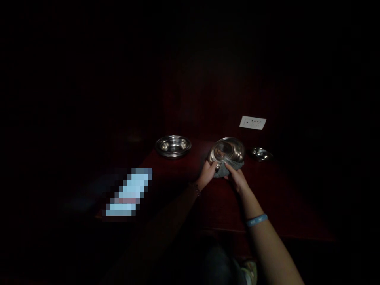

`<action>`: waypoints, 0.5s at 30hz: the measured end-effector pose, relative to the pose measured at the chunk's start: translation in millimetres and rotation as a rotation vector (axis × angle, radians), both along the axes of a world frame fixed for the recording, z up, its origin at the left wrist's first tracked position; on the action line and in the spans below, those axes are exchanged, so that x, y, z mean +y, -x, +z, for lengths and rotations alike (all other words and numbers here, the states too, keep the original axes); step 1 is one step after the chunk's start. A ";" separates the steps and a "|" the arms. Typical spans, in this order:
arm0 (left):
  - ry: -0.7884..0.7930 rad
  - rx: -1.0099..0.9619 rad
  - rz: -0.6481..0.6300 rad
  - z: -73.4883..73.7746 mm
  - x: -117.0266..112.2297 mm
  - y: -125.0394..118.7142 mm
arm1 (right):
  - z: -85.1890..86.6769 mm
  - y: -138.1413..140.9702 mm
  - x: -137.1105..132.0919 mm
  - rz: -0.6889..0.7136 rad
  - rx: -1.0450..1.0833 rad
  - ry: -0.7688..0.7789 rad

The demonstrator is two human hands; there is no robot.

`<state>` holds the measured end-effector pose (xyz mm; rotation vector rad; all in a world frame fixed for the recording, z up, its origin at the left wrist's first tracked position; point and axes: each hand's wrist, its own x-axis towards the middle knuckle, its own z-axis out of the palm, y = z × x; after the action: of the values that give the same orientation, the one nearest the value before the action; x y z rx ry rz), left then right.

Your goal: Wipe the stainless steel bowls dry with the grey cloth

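**Work surface.** The desk (267, 198) is dark red and poorly lit. Work by touch as much as by sight.

**Workpiece.** The tilted bowl (227, 149) is steel. It stands near the far edge of the desk, right of centre, raised on its rim with the hollow facing the person. A second bowl (173, 145) lies flat along the same far edge, towards the left. A small bowl (261, 153) sits towards the right, apart from the workpiece.

**Procedure (judged from the pose).**
1. Steady the tilted bowl on the desk so that its lower rim carries the load.
2. Lay the cloth (230, 168) flat against the metal. A bunched cloth will likely skip over patches.
3. Wipe in arcs that follow the curve, and turn the bowl with the supporting hand rather than stretching the wiping hand.
4. Use moderate pressure. A smooth steel rim could slip out of a light grip.

**Hand pose.**
- The left hand (206, 174) reaches in from the near edge. Its fingers grasp the lower left rim of the tilted bowl.
- The right hand (237, 178) comes in from the near right. Its fingers are closed on the grey cloth and press it against the bowl's lower edge. The palm faces down and the wrist is nearly straight.
- The two hands are close together, and the cloth is between them.
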<state>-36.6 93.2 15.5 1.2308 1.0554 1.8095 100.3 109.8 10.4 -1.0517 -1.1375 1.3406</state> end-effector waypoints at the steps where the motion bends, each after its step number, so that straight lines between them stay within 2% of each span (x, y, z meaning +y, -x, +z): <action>1: 0.003 -0.018 0.003 -0.6 1.6 0.5 | 0.4 -0.5 1.4 -0.022 -0.012 0.012; 4: 0.015 -0.062 0.034 -1.5 5.9 4.6 | 1.5 -3.1 5.8 -0.101 -0.077 0.011; 10: 0.022 0.007 0.069 4.0 5.3 19.1 | 2.1 -10.2 8.8 -0.236 -0.287 -0.257; 15: -0.028 0.041 0.104 7.6 1.5 19.5 | 5.9 -7.2 0.2 -0.361 -0.346 -0.344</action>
<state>-56.1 94.6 23.0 1.2553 1.1394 1.8909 107.5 110.0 16.3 -1.1880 -1.2991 0.6660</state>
